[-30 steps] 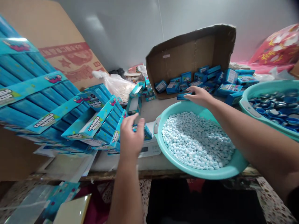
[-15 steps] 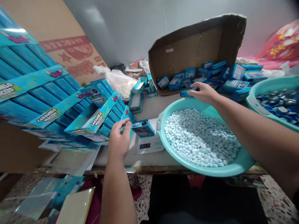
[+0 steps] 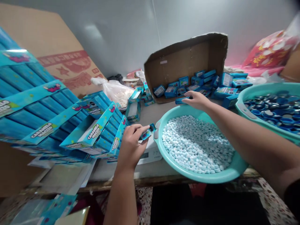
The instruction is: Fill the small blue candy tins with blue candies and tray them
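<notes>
My left hand (image 3: 134,140) is closed around a small blue candy box (image 3: 147,132) above the white digital scale (image 3: 151,157), and its fingers hide part of the box. My right hand (image 3: 195,99) grips another blue box (image 3: 182,100) by its end, over the far rim of a turquoise basin (image 3: 201,178). Pale blue-white candies (image 3: 197,143) fill much of that basin. Left of my left hand, display trays (image 3: 93,134) packed with upright blue boxes stand in a slanted stack.
Behind the basin, a cardboard carton (image 3: 185,59) lies on its side with several blue boxes spilling out. A second turquoise basin (image 3: 248,112) at the right holds blue and silver tins. A plastic bag (image 3: 117,92) and a partly filled tray (image 3: 133,111) sit at the back.
My left hand has moved right and closed on the box that stood on the scale, tilting it up. My right hand still holds its box. The view has shifted slightly.
</notes>
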### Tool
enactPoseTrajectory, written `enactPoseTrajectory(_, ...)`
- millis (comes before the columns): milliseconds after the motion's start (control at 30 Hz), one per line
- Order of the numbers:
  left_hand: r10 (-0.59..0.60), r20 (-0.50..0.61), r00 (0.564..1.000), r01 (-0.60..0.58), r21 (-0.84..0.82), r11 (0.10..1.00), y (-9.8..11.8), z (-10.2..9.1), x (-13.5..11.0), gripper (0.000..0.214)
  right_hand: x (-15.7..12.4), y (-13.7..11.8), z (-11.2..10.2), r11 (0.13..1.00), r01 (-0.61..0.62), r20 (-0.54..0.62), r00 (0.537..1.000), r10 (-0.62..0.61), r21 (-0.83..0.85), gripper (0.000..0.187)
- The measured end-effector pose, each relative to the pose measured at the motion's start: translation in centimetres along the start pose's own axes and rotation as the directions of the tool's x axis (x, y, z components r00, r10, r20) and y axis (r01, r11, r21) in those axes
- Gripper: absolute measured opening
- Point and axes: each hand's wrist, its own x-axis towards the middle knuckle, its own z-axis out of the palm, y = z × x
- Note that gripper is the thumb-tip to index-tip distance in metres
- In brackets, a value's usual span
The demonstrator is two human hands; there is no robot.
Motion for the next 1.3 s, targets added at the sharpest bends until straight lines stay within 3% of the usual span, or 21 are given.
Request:
enactPoseTrajectory(67, 0.121, 0.036, 0.992, -0.122, 0.014, 0.992, 0.5, -0.3, 0.8, 0.030, 0.0, 0.0, -0.1, 1.000, 0.001, 0.002, 1.000, -0.001, 0.000, 0.050)
enactPoseTrajectory(133, 0.168, 0.037, 0.985, -0.169, 0.020, 0.985, 0.7, -0.4, 1.2, 0.032, -0.1, -0.1, -0.1, 1.000, -0.002, 0.005, 1.000, 0.002, -0.001, 0.048)
enactPoseTrajectory(300, 0.174, -0.001, 0.985, -0.174, 0.047, 0.984, 0.3, 0.1, 0.2, 0.047, -0.1, -0.1, -0.2, 1.000, 0.005, 0.007, 1.000, -0.005, -0.003, 0.047)
enactPoseTrajectory(500, 0.205, 0.082, 0.975, -0.207, 0.019, 0.978, 0.8, 0.0, 0.2, 0.052, 0.0, 0.0, -0.1, 1.000, 0.000, 0.016, 1.000, 0.000, -0.014, 0.049)
enactPoseTrajectory(667, 0.138, 0.077, 0.987, -0.138, -0.008, 0.990, 1.1, 0.3, 1.1, 0.082, 0.1, 0.0, 0.0, 1.000, -0.008, 0.011, 1.000, 0.008, -0.024, 0.047)
enactPoseTrajectory(833, 0.103, 0.052, 0.993, -0.101, -0.035, 0.994, 1.1, 0.8, 0.8, 0.077, 0.2, 0.0, 0.0, 1.000, -0.005, 0.016, 1.000, 0.005, -0.019, 0.046)
enactPoseTrajectory(967, -0.097, -0.022, 0.995, 0.094, -0.115, 0.989, 1.2, 0.9, -0.2, 0.069, 0.1, 0.0, -0.1, 1.000, -0.002, 0.021, 1.000, 0.002, -0.010, 0.045)
enactPoseTrajectory(1033, -0.281, -0.055, 0.958, 0.262, -0.233, 0.937, 0.8, 1.2, -0.8, 0.071, 0.1, 0.0, -0.2, 1.000, -0.002, 0.023, 1.000, 0.002, -0.006, 0.045)
enactPoseTrajectory(1133, -0.487, -0.014, 0.873, 0.420, -0.485, 0.767, -0.7, 2.3, -1.4, 0.083, 0.0, 0.0, -0.3, 1.000, -0.005, 0.021, 1.000, 0.005, -0.007, 0.043)
enactPoseTrajectory(1300, -0.505, 0.198, 0.840, 0.487, -0.687, 0.540, -4.1, 4.4, -2.6, 0.094, -0.1, -0.5, -0.4, 1.000, -0.010, 0.014, 1.000, 0.010, -0.024, 0.044)
